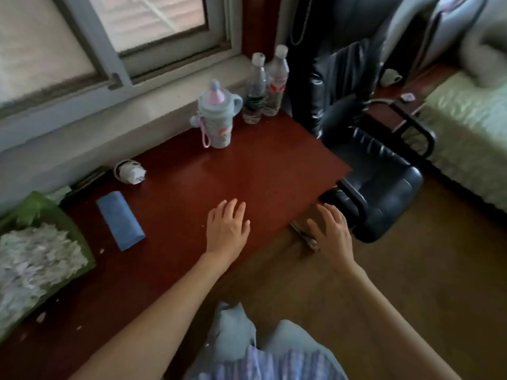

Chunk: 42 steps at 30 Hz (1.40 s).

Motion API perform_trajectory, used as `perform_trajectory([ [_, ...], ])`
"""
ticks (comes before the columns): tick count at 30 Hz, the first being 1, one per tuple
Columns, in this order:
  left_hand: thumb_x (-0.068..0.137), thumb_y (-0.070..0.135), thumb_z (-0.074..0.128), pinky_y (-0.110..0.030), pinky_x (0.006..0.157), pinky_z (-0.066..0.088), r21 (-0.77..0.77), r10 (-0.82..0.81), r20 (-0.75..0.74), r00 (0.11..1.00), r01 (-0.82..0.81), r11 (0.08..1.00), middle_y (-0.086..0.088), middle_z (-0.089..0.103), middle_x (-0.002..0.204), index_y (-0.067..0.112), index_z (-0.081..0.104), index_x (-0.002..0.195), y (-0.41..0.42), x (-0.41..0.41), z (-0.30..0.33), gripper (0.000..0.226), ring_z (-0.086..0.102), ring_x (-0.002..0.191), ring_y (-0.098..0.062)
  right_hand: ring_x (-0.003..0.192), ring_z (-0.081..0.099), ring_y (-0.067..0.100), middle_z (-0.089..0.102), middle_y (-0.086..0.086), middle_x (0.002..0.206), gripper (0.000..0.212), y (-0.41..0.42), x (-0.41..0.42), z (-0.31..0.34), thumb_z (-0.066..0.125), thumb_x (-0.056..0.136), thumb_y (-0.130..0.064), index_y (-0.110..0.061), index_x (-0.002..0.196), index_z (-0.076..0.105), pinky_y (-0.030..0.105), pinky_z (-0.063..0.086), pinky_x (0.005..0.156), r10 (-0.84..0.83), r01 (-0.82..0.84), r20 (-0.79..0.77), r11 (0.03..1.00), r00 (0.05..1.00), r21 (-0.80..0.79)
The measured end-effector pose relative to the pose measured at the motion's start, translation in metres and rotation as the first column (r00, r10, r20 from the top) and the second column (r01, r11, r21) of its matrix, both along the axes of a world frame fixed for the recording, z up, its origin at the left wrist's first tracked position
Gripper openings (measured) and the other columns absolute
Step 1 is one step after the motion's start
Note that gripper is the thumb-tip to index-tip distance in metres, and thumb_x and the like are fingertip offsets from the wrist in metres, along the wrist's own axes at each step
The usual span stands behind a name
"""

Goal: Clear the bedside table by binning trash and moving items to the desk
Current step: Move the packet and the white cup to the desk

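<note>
The red-brown desk [260, 171] lies under the window. My left hand [227, 229] hovers flat over its near part, fingers apart, holding nothing. My right hand [332, 231] is at the desk's right corner with fingers spread over a thin dark and silver object [300, 232]; whether it grips that object is unclear. On the desk stand a pastel blue child's bottle [216, 122] and two plastic water bottles [264, 86]. A folded blue cloth [120, 220] and a small cup of crumpled white paper [130, 171] lie there too. The bedside table [395, 105] at far right carries a white cup [391, 76] and a small item [407, 97].
A green bin [65, 226] full of white paper scraps sits at the desk's left end. A black office chair [375, 171] stands between the desk and the bed [472, 127]. Wooden floor [411, 283] spreads to the right of me.
</note>
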State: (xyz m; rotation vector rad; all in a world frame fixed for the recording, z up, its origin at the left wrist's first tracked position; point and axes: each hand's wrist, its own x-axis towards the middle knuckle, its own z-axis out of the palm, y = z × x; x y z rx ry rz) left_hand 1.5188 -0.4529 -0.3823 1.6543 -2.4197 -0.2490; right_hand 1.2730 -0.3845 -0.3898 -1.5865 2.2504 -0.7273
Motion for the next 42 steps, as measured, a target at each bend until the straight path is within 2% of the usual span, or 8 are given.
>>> perform_trajectory([
  [4,0.088,0.032,0.056,-0.047,0.097,0.042,-0.046,-0.22,0.004,0.976,0.22,0.975,-0.012,0.055,0.131,0.012,0.054,0.128,0.021,-0.088,0.017,0.045,0.048,0.122,-0.032,0.138,0.035,0.024,0.046,0.009,0.143,0.05,0.074,-0.058,0.019,0.06,0.092,-0.035,-0.011,0.135,0.051,0.043,0.036,0.11,-0.227,0.228,0.037,0.973,0.973,-0.041],
  [11,0.089,0.036,0.052,-0.044,0.105,0.034,-0.068,-0.547,-0.018,0.837,0.544,0.836,-0.01,0.049,0.138,0.015,0.047,0.134,0.128,-0.241,0.043,0.05,0.041,0.13,-0.029,0.132,0.043,0.026,0.051,0.009,0.138,0.051,0.248,-0.149,0.05,0.061,0.09,-0.04,-0.012,0.132,0.053,0.045,0.043,0.104,-0.499,0.499,0.025,0.866,0.866,-0.037],
  [16,0.089,0.036,0.054,-0.045,0.104,0.033,-0.03,-0.686,0.012,0.728,0.686,0.727,-0.011,0.048,0.138,0.015,0.048,0.134,0.206,-0.312,0.041,0.05,0.041,0.129,-0.03,0.132,0.042,0.022,0.049,0.008,0.14,0.053,0.361,-0.189,0.057,0.06,0.09,-0.04,-0.011,0.134,0.052,0.037,0.039,0.106,-0.662,0.662,0.055,0.749,0.748,0.017],
  [21,0.089,0.037,0.053,-0.044,0.102,0.033,-0.001,-0.786,0.061,0.615,0.788,0.616,-0.01,0.046,0.14,0.016,0.045,0.137,0.246,-0.366,0.036,0.053,0.041,0.129,-0.029,0.131,0.043,0.022,0.049,0.008,0.139,0.052,0.428,-0.22,0.051,0.059,0.091,-0.039,-0.01,0.133,0.053,0.035,0.035,0.107,-0.753,0.749,0.056,0.658,0.656,0.072],
  [25,0.09,0.039,0.052,-0.044,0.105,0.031,0.01,-0.822,0.082,0.564,0.824,0.566,-0.008,0.044,0.142,0.018,0.042,0.139,0.253,-0.414,0.032,0.054,0.038,0.131,-0.027,0.134,0.039,0.024,0.049,0.011,0.139,0.052,0.443,-0.251,0.047,0.06,0.091,-0.038,-0.009,0.133,0.053,0.035,0.033,0.109,-0.796,0.793,0.005,0.604,0.606,0.076],
  [30,0.091,0.04,0.05,-0.046,0.107,0.03,0.03,-0.828,0.079,0.555,0.829,0.558,-0.009,0.042,0.144,0.018,0.04,0.139,0.235,-0.485,0.023,0.054,0.036,0.133,-0.028,0.14,0.03,0.025,0.047,0.01,0.142,0.053,0.421,-0.312,0.04,0.059,0.091,-0.039,-0.009,0.134,0.052,0.04,0.031,0.113,-0.799,0.801,-0.068,0.593,0.598,0.081],
  [39,0.086,0.035,0.06,-0.051,0.1,0.038,0.066,-0.783,0.064,0.619,0.78,0.622,-0.016,0.052,0.136,0.012,0.052,0.131,0.169,-0.62,0.008,0.051,0.046,0.126,-0.035,0.142,0.027,0.026,0.045,0.012,0.144,0.052,0.336,-0.45,0.034,0.056,0.093,-0.039,-0.01,0.135,0.051,0.04,0.026,0.115,-0.775,0.789,-0.148,0.601,0.614,0.126],
  [42,0.091,0.037,0.051,-0.048,0.106,0.03,0.127,-0.777,0.086,0.624,0.766,0.63,-0.013,0.043,0.143,0.015,0.044,0.137,0.156,-0.654,0.005,0.052,0.037,0.133,-0.032,0.143,0.025,0.025,0.043,0.011,0.146,0.051,0.312,-0.484,0.031,0.054,0.094,-0.04,-0.011,0.136,0.05,0.039,0.023,0.116,-0.769,0.782,-0.144,0.606,0.623,0.148],
])
